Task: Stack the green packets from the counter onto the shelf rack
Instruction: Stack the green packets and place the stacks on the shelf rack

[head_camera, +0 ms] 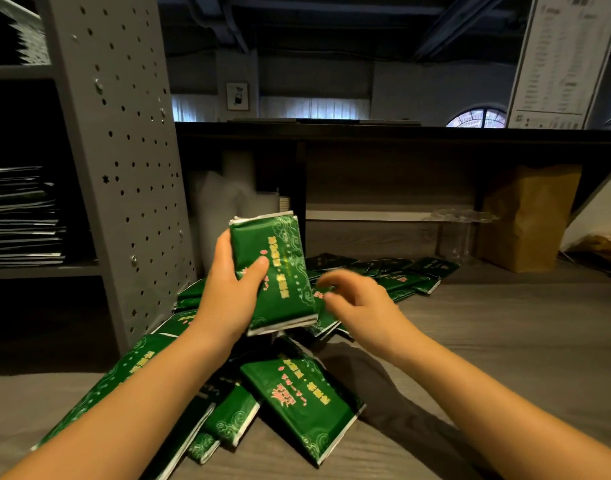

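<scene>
Green packets (287,237) gripped by left hand (228,296), right hand (363,306) loose-fingered, gold lettering (279,271) illegible

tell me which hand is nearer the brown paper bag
Right. The right hand hovers left of the brown paper bag; the left hand, gripping a stack of green packets, is farther left.

Dim light; dark ceiling beams (332,8); arched window (477,118); perhaps curtains (314,107).
</scene>
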`<state>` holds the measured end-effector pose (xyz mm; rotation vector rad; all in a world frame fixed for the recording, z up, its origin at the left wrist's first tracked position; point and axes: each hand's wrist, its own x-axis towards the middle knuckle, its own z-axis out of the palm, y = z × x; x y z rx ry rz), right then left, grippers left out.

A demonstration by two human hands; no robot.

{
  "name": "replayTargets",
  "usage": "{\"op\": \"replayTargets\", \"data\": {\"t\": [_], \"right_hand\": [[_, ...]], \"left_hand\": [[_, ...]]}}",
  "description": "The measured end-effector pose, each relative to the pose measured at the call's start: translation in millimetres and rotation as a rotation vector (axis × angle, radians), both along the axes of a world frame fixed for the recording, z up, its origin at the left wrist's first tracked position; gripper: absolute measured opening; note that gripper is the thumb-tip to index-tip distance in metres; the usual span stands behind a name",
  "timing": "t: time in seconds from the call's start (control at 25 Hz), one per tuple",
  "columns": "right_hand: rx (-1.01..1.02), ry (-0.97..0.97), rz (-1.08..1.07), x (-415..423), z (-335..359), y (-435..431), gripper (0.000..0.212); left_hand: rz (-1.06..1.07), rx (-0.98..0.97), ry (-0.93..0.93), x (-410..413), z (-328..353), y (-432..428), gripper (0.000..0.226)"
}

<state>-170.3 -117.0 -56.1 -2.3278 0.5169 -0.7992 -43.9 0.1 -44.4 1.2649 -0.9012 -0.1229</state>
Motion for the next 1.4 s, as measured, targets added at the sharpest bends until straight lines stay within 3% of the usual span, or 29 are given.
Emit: {"op": "replayTargets", "data": {"t": [0.08,0.2,0.28,0.44,0.52,0.68,0.8,0.92,1.04,1.4], "right_hand": [[-0.199,0.309,0.037,-4,3,3,0.027],[-0.131,0.566,0.184,-3,1,13,0.053],[-0.099,0.606,0.197,-2,-4,17,0.058],[-0.026,0.526,0.202,-1,-6,8,0.023],[0.126,0.444,0.192,-6,0,-4,0.018],[0.335,0.201,0.085,-16,13,-20,0.017],[0.404,-0.156,0.004,-17,20,-22,0.023],[0.546,-0.386,0.067,-15,21,-14,0.028],[0.523,-0.425,0.170,-9,18,3,0.032],[0.413,-0.491,0.199,10,-7,33,0.044]], "left_hand": [[0.040,0.000,0.008,7,4,2,0.037],[0.072,-0.001,0.028,11,6,3,0.046],[0.072,0.014,0.033,12,6,3,0.051],[0.054,-0.006,0.060,15,5,3,0.051],[0.065,-0.028,0.073,16,5,3,0.049],[0.072,-0.024,0.079,12,3,4,0.046],[0.043,0.005,0.091,4,3,3,0.042],[-0.020,0.065,0.101,-5,3,2,0.037],[-0.059,0.098,0.085,-13,2,1,0.039],[-0.204,0.048,0.062,-33,-5,0,0.033]]}}
